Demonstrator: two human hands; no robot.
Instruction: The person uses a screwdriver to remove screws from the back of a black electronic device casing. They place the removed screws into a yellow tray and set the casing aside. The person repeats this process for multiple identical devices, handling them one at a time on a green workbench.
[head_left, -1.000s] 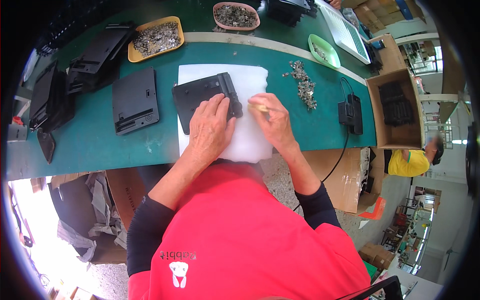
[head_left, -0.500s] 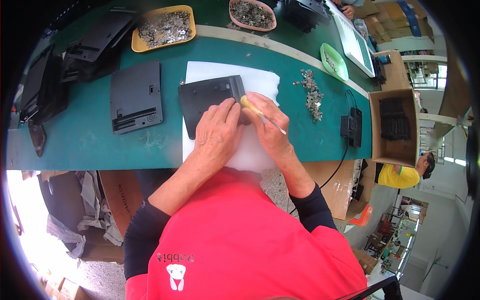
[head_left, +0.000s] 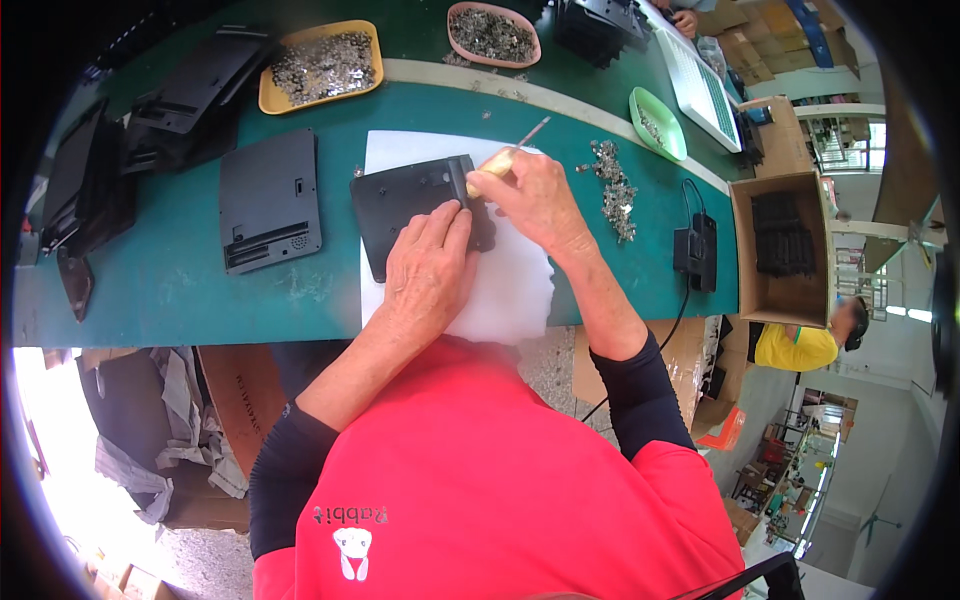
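Note:
A black plastic panel with small raised posts lies on a white foam sheet. My left hand rests on the panel's near part, fingers stretched out flat over it. In my right hand is a screwdriver with a yellowish handle, its thin metal shaft pointing up and to the right, away from the panel. The handle's butt end is at the panel's right edge; whether it touches is hard to tell. A second black panel, with slots and a round grille, lies to the left.
Black panels are stacked at left. Small metal parts fill a yellow tray, a pink tray and a green tray. Loose metal parts and a black adapter lie right, beside an open carton.
My right hand has moved away from me and turned over, so the screwdriver's shaft swung from pointing toward me to pointing up and away. My left hand stays on the panel.

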